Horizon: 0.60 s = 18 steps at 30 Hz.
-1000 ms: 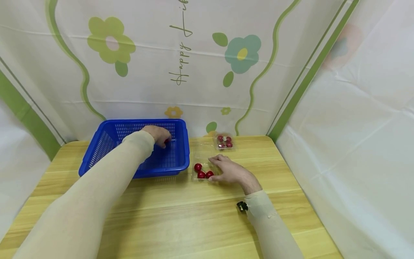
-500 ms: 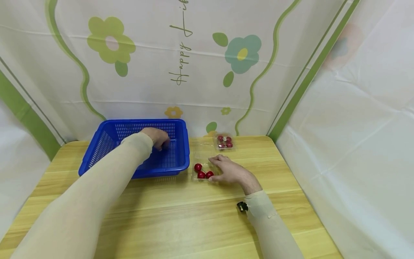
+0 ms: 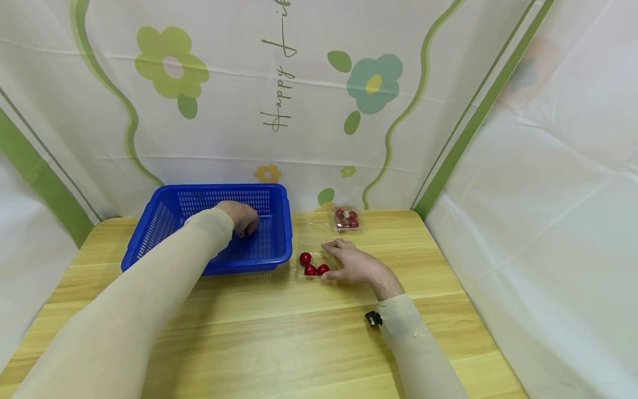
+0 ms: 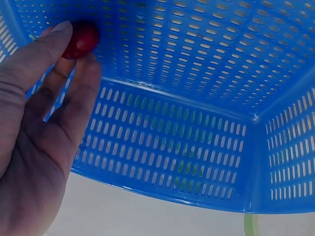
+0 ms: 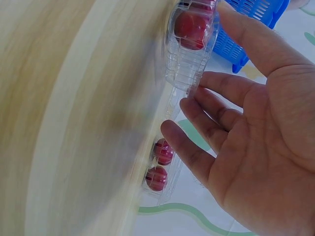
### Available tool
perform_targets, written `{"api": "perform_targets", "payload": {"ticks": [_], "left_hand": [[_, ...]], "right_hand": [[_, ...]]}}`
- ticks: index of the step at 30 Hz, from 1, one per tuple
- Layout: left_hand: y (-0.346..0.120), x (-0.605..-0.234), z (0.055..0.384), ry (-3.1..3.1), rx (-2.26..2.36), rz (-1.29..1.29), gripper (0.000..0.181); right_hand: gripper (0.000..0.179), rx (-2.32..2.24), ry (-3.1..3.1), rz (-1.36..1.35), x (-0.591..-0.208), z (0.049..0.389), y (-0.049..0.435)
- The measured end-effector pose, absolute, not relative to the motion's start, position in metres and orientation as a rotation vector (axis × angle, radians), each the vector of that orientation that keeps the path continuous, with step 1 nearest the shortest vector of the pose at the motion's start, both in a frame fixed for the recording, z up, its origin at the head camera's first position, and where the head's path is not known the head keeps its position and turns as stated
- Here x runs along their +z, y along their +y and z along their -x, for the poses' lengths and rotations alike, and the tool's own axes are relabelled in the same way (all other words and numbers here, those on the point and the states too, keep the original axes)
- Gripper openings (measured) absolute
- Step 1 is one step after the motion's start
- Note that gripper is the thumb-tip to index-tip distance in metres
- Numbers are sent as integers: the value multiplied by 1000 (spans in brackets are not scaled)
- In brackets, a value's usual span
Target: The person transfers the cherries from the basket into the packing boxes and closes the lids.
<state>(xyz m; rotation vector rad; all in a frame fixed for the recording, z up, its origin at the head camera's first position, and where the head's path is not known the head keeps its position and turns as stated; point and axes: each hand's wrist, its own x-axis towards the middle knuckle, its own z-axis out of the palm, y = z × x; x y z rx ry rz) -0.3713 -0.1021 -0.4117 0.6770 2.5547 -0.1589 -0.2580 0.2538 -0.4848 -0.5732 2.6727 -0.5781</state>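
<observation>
Inside the blue basket, my left hand pinches a dark red cherry between thumb and fingertips. From the head view that cherry is hidden behind the hand. To the right of the basket lies an open clear plastic box, its lid folded back and 3 red cherries inside. My right hand holds this box at its right side, thumb at the near edge and fingers at the far one. The right wrist view shows a cherry through the box wall.
Behind the right hand, near the table's back edge, stands a second clear box with several cherries. A small dark object lies by the right sleeve. The wooden table meets a printed cloth wall at the back.
My left hand has shifted a little left and toward me within the basket. A red spot at its fingertips has gone out of sight in the head view. The right hand has stayed put.
</observation>
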Motion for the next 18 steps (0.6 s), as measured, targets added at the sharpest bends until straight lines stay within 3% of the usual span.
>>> {"api": "perform_targets", "payload": {"ticks": [18], "left_hand": [[-109, -401, 371, 2534, -26, -825, 13]], "right_hand": [[94, -575, 2676, 571, -483, 256, 253]]}}
